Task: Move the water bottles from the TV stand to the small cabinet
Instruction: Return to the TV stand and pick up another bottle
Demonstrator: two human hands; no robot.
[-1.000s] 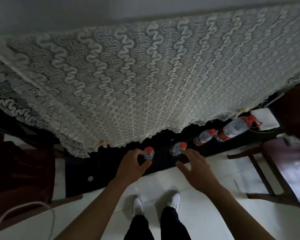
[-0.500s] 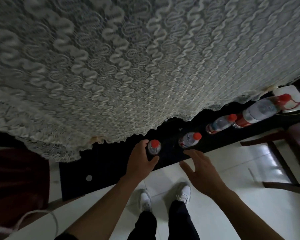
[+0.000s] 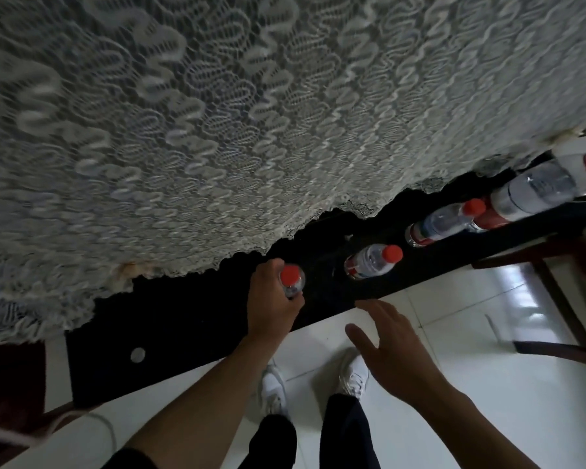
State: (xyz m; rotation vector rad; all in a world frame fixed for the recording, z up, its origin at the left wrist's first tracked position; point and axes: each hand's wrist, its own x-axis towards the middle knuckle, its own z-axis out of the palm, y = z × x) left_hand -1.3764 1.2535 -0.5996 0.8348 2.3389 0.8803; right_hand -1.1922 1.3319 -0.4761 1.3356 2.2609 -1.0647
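A row of clear water bottles with red caps stands on the black TV stand [image 3: 190,319]. My left hand [image 3: 271,306] grips the leftmost bottle [image 3: 291,280] around its body, just under the cap. To its right stands a second small bottle [image 3: 372,260], then a third [image 3: 444,221], then a large bottle [image 3: 535,191] at the far right. My right hand [image 3: 389,346] hovers with fingers spread, just in front of the stand's edge, below the second bottle and not touching it.
A white lace cloth [image 3: 251,113] hangs over the TV and covers most of the view above the stand. A dark wooden chair or table frame [image 3: 562,275] stands on the white tiled floor at right. My feet [image 3: 315,384] are close to the stand.
My left hand has closed more fully round the leftmost bottle. My head has moved nearer the stand, so everything looks larger. The right hand stays spread in front of the second bottle.
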